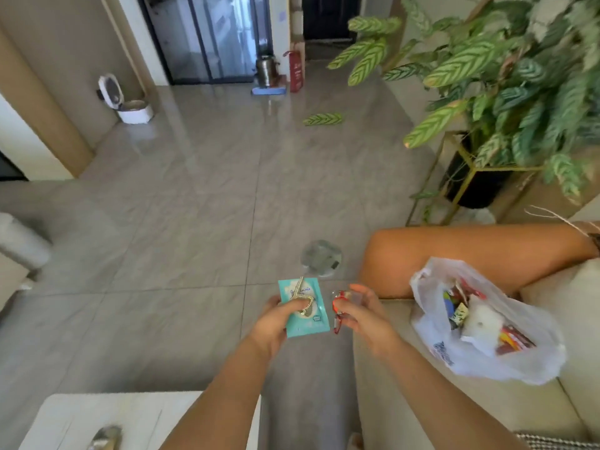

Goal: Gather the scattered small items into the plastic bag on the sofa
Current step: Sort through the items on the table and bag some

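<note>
My left hand (274,321) grips a teal sachet (303,308) with a gold chain (303,300) pinned on top by the thumb. My right hand (363,311) holds a small red clip-like item (337,315), and something clear sits at its fingertips. Both hands hover over the floor just left of the sofa edge. The open white plastic bag (526,355) lies on the beige sofa (422,401) to the right of my hands. It holds several snack packets and a white fluffy thing.
A person's bare leg (470,254) rests on the sofa behind the bag. A round clear object (321,258) lies on the tiled floor ahead. A potted plant on a gold stand (480,177) is at right. A white table (107,420) with a shiny item is at bottom left.
</note>
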